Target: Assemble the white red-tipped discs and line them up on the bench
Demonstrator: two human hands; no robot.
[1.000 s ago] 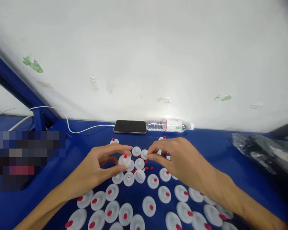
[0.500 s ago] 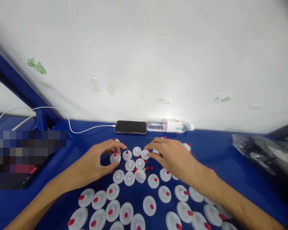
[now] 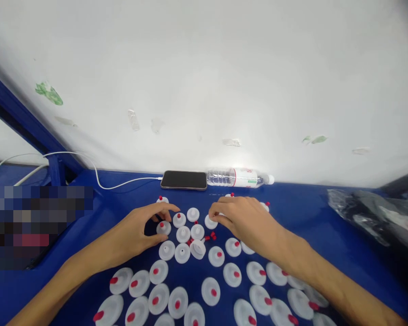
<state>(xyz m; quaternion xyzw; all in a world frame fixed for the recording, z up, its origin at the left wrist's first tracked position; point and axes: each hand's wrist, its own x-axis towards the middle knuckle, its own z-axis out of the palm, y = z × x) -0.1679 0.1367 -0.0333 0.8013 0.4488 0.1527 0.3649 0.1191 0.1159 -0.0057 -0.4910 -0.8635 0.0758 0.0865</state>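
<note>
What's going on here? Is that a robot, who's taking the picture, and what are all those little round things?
No robot here! These are a person's own bare hands, seen by one camera worn on the person's head, looking forward and down. The left hand has its fingers around a red-tipped disc, though I can't tell if it is gripping it. The right hand seems to pinch the edge of a pale disc. Lots more round white pieces lie on the blue table, many with red tips, and small loose red bits too. Near the white wall are a phone with a white cable plugged in and a bottle on its side.
</note>
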